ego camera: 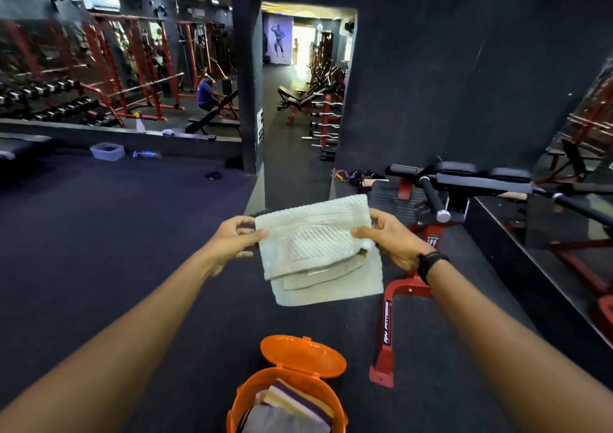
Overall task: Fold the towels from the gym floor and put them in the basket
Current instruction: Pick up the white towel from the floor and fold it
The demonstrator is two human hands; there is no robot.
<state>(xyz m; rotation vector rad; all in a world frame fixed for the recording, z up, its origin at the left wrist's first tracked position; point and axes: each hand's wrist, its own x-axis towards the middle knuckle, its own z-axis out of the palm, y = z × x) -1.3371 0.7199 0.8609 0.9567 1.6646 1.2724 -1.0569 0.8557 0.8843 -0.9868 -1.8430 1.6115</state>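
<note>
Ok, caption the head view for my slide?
Both hands, left and right, hold a folded pale towel above the open orange basket.

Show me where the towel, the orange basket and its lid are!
towel point(315, 243): head view, on its ribbed top fold.
orange basket point(239, 399): head view, on its left wall.
lid point(303, 356): head view, on the open lid's middle.

Both bare arms are stretched forward and drawn toward each other in front of the body. The left hand is held with its thumb on top and its fingers curled under, pinching the towel at its left edge. The right hand grips the right edge likewise, thumb pointed inward. A dark band is worn on the right wrist.
</note>
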